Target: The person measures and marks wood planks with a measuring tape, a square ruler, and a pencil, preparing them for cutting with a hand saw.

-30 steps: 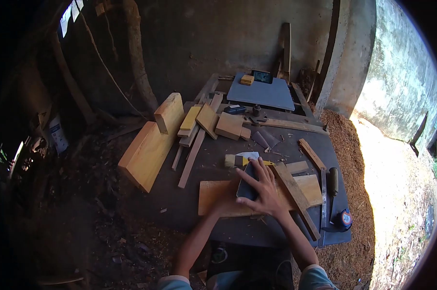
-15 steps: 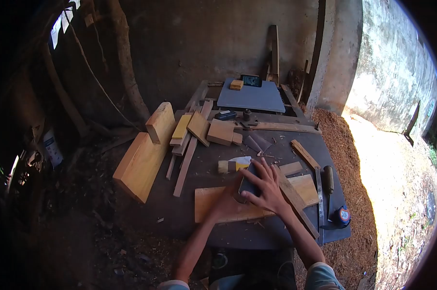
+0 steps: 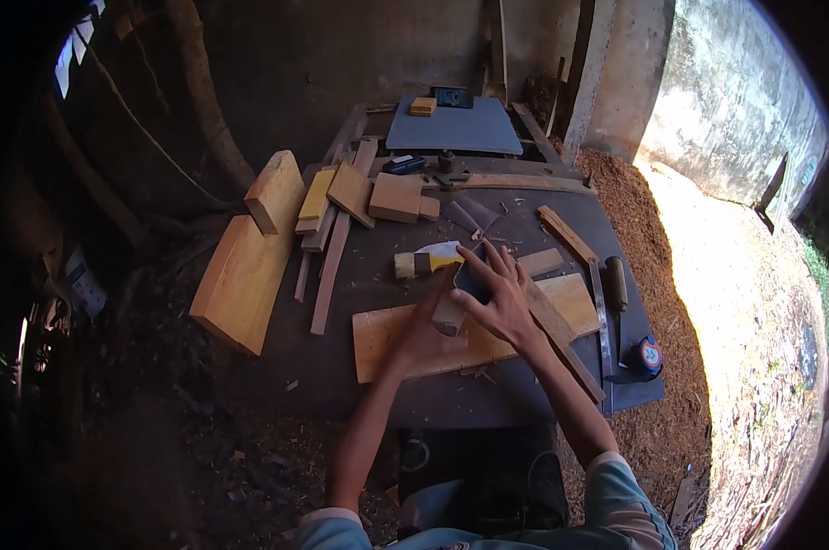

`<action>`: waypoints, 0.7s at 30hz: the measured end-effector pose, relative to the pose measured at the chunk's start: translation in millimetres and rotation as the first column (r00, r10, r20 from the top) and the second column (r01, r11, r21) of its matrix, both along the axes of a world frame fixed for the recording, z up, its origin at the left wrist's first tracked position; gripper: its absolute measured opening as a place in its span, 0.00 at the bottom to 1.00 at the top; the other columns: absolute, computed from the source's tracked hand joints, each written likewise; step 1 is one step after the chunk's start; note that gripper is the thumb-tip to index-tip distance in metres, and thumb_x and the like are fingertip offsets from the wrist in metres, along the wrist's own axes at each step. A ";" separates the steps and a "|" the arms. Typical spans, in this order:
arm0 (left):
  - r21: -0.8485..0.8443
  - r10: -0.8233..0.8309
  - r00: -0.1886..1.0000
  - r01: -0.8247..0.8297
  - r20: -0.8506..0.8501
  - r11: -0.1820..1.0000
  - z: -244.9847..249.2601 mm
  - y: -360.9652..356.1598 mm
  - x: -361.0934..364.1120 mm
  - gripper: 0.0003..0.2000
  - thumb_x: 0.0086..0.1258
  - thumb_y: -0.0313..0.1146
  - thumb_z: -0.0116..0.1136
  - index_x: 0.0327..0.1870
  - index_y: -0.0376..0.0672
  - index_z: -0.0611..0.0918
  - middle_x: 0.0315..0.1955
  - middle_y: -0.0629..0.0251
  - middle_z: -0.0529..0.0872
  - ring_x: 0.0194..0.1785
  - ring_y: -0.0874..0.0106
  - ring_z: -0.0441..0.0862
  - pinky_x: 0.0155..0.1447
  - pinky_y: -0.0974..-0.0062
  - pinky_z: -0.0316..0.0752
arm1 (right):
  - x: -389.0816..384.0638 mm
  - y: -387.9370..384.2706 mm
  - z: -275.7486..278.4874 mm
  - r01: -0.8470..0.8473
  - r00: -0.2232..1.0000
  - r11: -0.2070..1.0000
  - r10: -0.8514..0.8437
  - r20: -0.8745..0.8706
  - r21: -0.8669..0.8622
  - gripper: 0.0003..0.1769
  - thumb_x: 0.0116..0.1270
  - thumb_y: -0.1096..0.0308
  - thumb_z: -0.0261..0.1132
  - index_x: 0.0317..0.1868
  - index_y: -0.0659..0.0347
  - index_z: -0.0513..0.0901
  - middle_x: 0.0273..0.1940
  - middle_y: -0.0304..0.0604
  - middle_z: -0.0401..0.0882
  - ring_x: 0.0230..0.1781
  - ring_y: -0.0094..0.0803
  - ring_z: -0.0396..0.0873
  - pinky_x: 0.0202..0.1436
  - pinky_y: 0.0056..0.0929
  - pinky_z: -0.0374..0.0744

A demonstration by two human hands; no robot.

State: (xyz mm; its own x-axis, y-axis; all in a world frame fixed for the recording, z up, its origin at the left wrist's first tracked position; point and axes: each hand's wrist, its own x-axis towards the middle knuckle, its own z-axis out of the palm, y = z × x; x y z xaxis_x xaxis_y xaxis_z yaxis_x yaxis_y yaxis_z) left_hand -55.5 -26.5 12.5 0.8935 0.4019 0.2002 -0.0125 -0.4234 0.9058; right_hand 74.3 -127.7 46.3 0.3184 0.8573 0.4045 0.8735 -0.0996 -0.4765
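Both hands are at a small wooden block (image 3: 448, 317) with a dark sheet, seemingly sandpaper (image 3: 473, 280), over its upper face. My right hand (image 3: 504, 301) grips it from the right, fingers stretched over the dark sheet. Along its left side, my left hand (image 3: 423, 332) is blurred but curls round it. Beneath them a flat light board (image 3: 378, 344) lies across the table. A paintbrush (image 3: 421, 264) with pale bristles rests just beyond the hands. Close to my right forearm, a narrow dark wood strip (image 3: 561, 344) slants across the board.
On the left stand thick planks (image 3: 240, 284), beside stacked offcuts (image 3: 318, 206). At right lie a metal ruler (image 3: 601, 312), a handled tool (image 3: 618, 282) and a tape measure (image 3: 649, 356). A grey panel (image 3: 455, 128) with a phone (image 3: 452, 96) is at the back. Sawdust (image 3: 648, 247) covers the ground.
The view has tilted down, so the table sits higher in the picture. The block is tipped so that its pale end shows, and both hands remain around it.
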 end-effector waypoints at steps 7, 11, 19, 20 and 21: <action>-0.170 -0.059 0.991 0.080 0.122 0.982 -5.6 11.1 11.7 0.50 0.45 0.25 0.64 0.71 0.45 0.47 0.65 0.56 0.60 0.68 0.66 0.57 0.67 0.71 0.57 | 25.6 12.4 -5.0 -0.101 0.989 0.984 0.115 -0.089 0.148 0.41 0.52 0.37 0.60 0.64 0.47 0.66 0.65 0.56 0.57 0.69 0.52 0.51 0.68 0.48 0.51; -0.066 -0.024 0.981 0.037 0.195 0.997 -5.4 10.7 12.2 0.49 0.44 0.24 0.64 0.70 0.46 0.49 0.63 0.57 0.61 0.66 0.65 0.60 0.66 0.71 0.58 | 28.9 17.5 -3.7 -0.132 0.801 0.964 0.241 -0.548 0.232 0.33 0.61 0.46 0.56 0.63 0.56 0.66 0.60 0.55 0.64 0.64 0.45 0.60 0.65 0.36 0.59; 0.020 -0.053 0.920 0.049 0.387 0.999 0.3 31.2 1.7 0.19 0.46 0.28 0.63 0.43 0.40 0.76 0.52 0.56 0.74 0.56 0.68 0.71 0.60 0.70 0.63 | 38.2 15.2 -12.3 -0.110 0.253 0.907 0.421 -0.871 0.407 0.37 0.66 0.41 0.46 0.65 0.60 0.62 0.59 0.49 0.67 0.59 0.35 0.65 0.65 0.33 0.60; -0.041 -0.057 0.911 0.081 0.409 0.996 2.6 33.2 -0.8 0.16 0.48 0.29 0.63 0.40 0.39 0.77 0.48 0.58 0.76 0.53 0.69 0.73 0.58 0.72 0.65 | 35.0 8.8 -8.7 -0.133 0.249 0.912 0.409 -0.878 0.387 0.36 0.66 0.40 0.45 0.65 0.60 0.62 0.59 0.49 0.66 0.60 0.36 0.64 0.65 0.33 0.60; -0.103 -0.058 0.901 0.113 0.431 0.988 4.2 34.2 -2.2 0.13 0.49 0.29 0.63 0.36 0.37 0.78 0.45 0.59 0.79 0.50 0.70 0.75 0.56 0.73 0.67 | 31.9 4.4 -5.5 -0.158 0.248 0.917 0.396 -0.884 0.367 0.36 0.67 0.40 0.44 0.64 0.60 0.63 0.59 0.48 0.66 0.60 0.37 0.64 0.64 0.33 0.60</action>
